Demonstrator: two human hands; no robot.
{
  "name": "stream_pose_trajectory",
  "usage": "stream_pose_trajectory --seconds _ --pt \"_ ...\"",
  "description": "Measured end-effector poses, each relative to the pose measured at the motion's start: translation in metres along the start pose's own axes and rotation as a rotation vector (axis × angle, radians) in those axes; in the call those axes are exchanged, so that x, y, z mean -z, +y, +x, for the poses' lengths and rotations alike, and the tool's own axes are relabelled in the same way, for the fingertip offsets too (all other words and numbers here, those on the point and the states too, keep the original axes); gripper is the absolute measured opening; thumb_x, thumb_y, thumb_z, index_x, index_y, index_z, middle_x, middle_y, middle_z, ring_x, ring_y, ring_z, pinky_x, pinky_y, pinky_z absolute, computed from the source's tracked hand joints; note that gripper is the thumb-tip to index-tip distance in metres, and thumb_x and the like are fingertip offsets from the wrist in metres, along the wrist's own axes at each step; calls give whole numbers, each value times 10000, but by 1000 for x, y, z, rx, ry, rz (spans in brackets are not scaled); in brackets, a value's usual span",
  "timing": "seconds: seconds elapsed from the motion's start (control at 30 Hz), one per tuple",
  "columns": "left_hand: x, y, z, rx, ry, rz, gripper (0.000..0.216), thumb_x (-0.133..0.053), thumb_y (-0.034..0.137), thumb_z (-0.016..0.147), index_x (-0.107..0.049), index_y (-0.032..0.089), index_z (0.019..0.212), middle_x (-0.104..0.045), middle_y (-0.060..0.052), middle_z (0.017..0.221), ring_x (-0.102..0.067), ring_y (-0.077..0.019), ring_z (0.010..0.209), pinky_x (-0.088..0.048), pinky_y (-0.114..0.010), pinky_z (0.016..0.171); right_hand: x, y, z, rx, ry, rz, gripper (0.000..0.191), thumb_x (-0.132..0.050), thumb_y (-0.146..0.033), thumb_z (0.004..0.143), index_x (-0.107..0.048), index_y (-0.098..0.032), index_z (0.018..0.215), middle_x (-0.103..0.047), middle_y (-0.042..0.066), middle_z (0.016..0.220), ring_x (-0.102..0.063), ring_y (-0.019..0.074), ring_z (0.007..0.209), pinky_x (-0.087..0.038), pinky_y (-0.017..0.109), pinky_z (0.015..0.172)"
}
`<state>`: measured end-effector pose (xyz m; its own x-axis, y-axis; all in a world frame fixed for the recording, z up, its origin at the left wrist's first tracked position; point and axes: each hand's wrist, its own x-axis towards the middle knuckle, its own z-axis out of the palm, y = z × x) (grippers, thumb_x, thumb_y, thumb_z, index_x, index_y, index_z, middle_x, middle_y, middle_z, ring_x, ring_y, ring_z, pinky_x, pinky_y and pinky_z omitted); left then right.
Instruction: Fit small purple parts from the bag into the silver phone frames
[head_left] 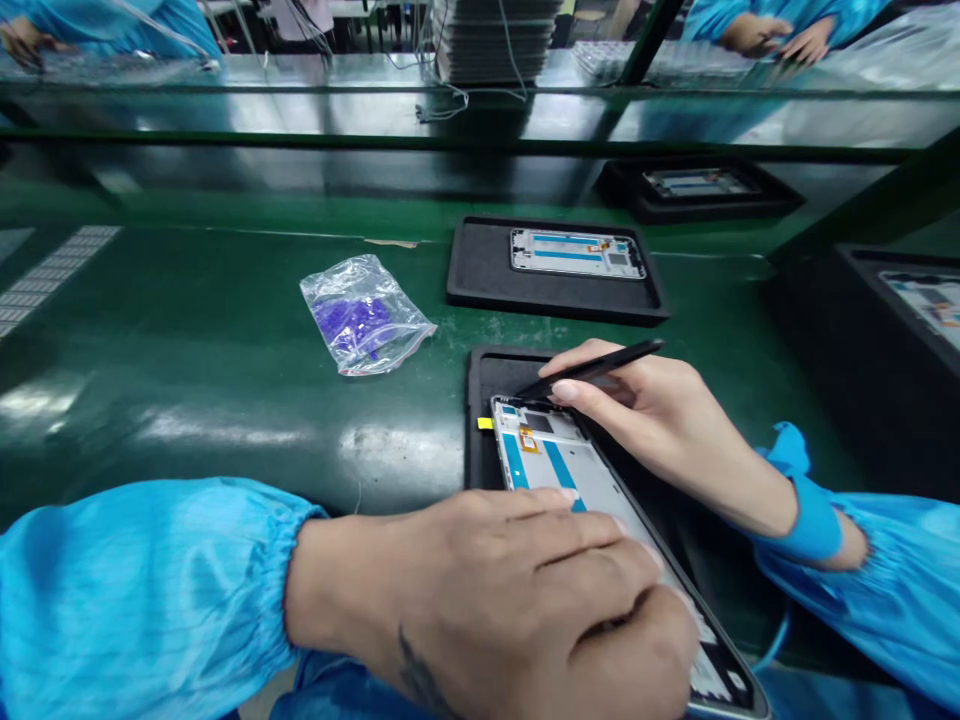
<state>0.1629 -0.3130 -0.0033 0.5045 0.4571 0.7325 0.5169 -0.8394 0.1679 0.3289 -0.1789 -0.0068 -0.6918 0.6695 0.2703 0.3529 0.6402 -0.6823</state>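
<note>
My left hand is closed over the lower part of a silver phone frame, covering much of it. The frame lies tilted across a black tray, with blue strips and a small orange flex cable on its inner face. My right hand pinches a slim black pen-like tool. The tool's tip points down at the frame's upper edge and seems to touch it; the exact contact is too small to tell. A yellow tab sticks out at the frame's upper left corner.
Beyond my hands, a black tray holds another phone frame. A clear zip bag with small purple pieces lies to its left. More trays with frames stand at the far right and right edge. Co-workers' hands show behind a green rail.
</note>
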Motion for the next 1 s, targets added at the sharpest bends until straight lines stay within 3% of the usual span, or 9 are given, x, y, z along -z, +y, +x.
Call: stream_pose_trajectory --seconds 0.17,0.4,0.67,1.0 --pt "0 0 0 -1 31 15 238 -532 186 942 -757 113 927 -778 -47 979 -716 -165 887 -604 -300 920 0 0 0 7 2 -5 181 -632 -348 943 -733 -206 992 -764 38 974 -719 202 829 -564 316 719" --pt "7 -1 3 4 -35 -23 294 -471 170 971 -757 105 965 -783 -50 993 -723 -160 867 -592 -282 931 1 1 1 -41 14 3 187 -639 -374 935 -724 -209 951 -761 43 938 -724 220 818 -563 346 745" --pt "5 3 0 37 -38 -9 299 -447 187 1001 -738 119 991 -764 -39 1046 -716 -145 961 -543 -264 1010 2 2 2 -191 2 249 245 -675 -444 910 -683 -200 937 -715 20 774 -715 194 697 -580 309 651" --pt "-7 11 -7 61 25 68 246 -506 210 981 -740 141 952 -743 -32 996 -693 -147 998 -545 -279 1016 3 -2 -1 1 -4 -28 176 -633 -358 940 -727 -211 958 -765 40 969 -725 215 844 -569 341 768"
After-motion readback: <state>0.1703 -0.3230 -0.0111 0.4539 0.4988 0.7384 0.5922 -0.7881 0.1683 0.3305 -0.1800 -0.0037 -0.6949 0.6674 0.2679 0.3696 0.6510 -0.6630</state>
